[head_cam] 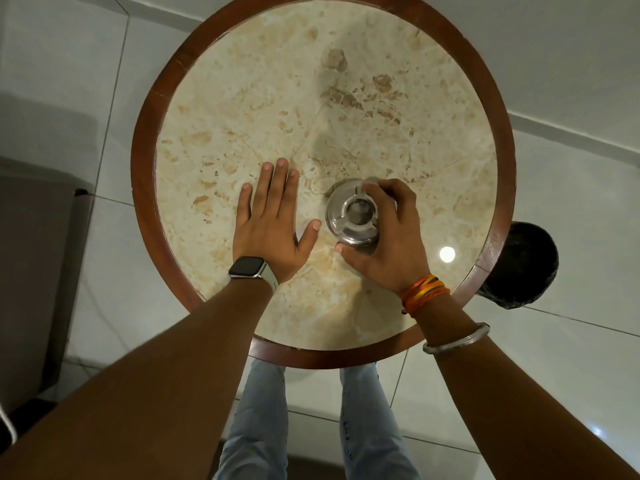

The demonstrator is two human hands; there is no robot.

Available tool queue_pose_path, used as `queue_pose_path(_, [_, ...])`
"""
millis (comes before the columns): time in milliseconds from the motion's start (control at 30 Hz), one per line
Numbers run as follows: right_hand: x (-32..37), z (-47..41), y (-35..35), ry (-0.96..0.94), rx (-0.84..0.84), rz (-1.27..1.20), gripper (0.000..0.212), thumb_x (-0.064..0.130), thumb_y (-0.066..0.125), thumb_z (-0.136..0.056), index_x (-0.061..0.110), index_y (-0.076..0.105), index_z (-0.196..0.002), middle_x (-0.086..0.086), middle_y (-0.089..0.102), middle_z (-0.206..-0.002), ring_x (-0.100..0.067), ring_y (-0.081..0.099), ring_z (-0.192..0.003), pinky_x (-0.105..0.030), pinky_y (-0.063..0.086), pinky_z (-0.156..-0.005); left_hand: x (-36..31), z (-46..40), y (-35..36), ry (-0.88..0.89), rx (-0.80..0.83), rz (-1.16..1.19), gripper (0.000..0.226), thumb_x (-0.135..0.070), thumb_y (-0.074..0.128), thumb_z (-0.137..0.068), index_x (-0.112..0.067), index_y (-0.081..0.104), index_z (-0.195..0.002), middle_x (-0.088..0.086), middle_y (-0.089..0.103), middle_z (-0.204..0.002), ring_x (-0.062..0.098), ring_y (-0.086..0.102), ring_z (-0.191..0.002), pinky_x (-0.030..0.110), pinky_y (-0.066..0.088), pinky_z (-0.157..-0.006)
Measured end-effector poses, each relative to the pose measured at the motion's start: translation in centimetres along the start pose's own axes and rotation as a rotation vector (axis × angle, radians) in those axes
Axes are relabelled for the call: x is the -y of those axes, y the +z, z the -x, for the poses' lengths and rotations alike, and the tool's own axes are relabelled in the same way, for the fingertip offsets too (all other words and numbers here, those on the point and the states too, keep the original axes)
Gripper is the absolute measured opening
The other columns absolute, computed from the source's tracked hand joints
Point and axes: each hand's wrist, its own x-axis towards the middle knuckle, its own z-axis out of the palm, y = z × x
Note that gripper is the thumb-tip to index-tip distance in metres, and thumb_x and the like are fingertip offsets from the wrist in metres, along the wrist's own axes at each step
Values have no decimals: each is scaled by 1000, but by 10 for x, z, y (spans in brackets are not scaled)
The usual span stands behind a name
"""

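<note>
Head view: round table (145,188), marble top in a dark wooden rim, with one round shiny ashtray (353,216) near the middle of the top, a little toward the near edge and the right. The right hand (391,247) grips the ashtray from its right side, fingers curled over the far rim and thumb at the near rim, orange threads (426,292) and a metal bangle (457,339) at the wrist. The left hand (270,220) lies flat on the marble just left of the ashtray, fingers straight and spread, apart from it, watch (247,267) on the wrist; a black bin (519,265) stands on the tiled floor beyond the table's right edge.
</note>
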Motion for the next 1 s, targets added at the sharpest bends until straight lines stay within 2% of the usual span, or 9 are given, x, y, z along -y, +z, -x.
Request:
queue_pose_path(100, [4,1,1,3,6,75,91,56,84,-75,10,58,-149,-20,40,-164,-40,41,-150,-57,36,-124,0,0,1,-2,-2,1,87,-62,35,-106,-15,7,-173,5,-1,-183,24,-5,-169,52,0,-136])
queue_pose_path(200, [7,0,1,-5,2,110,82,67,71,-80,12,63,-140,-17,43,-167,-36,41,-152,-53,29,-124,0,0,1,-1,2,-2,88,-62,35,-106,-14,7,-173,6,-2,-183,24,-5,-169,53,1,-135])
queue_pose_path(300, [6,0,1,-17,-13,146,71,68,69,-82,14,67,-128,-14,47,-164,-35,46,-147,-54,30,-120,0,-1,0,0,3,0,87,-62,34,-106,-14,8,-173,6,-1,-183,25,-5,-169,54,2,-135])
queue_pose_path(400, [4,3,2,-35,-53,129,64,59,79,-80,14,66,-124,-15,50,-160,-31,45,-145,-50,29,-117,0,-1,0,-1,11,-2,87,-63,33,-105,-14,7,-173,6,-2,-183,25,-5,-169,55,3,-135])
queue_pose_path(467, [3,6,3,-31,-72,94,69,51,88,-76,13,64,-127,-16,49,-160,-30,42,-147,-48,28,-119,0,-1,-1,-4,14,-1,88,-63,32,-105,-14,7,-173,6,-2,-183,25,-6,-169,54,2,-135])
queue_pose_path(533, [2,9,3,-26,-81,73,79,56,87,-76,13,60,-137,-15,47,-161,-32,41,-148,-46,26,-122,0,-1,0,-5,16,0,87,-64,31,-105,-14,7,-173,5,-3,-183,24,-6,-169,53,0,-135])
queue_pose_path(667, [2,12,1,-40,-86,94,93,60,87,-77,15,52,-151,-16,47,-162,-31,44,-146,-32,16,-127,0,-1,0,-5,9,-2,87,-64,31,-105,-15,7,-173,5,-2,-183,24,-6,-169,48,-6,-135])
queue_pose_path(800, [2,11,5,-12,-78,146,97,61,85,-78,19,45,-156,-12,43,-166,-32,46,-150,-51,25,-124,0,-1,0,-6,9,-4,88,-63,32,-105,-15,6,-173,5,-2,-183,24,-5,-169,52,-1,-136])
queue_pose_path(1000, [2,11,7,23,-66,161,98,73,66,-84,13,44,-159,-13,42,-169,-30,44,-154,-50,22,-126,0,-1,-1,-2,8,-3,88,-63,32,-105,-14,7,-173,5,-1,-183,25,-5,-169,52,0,-135])
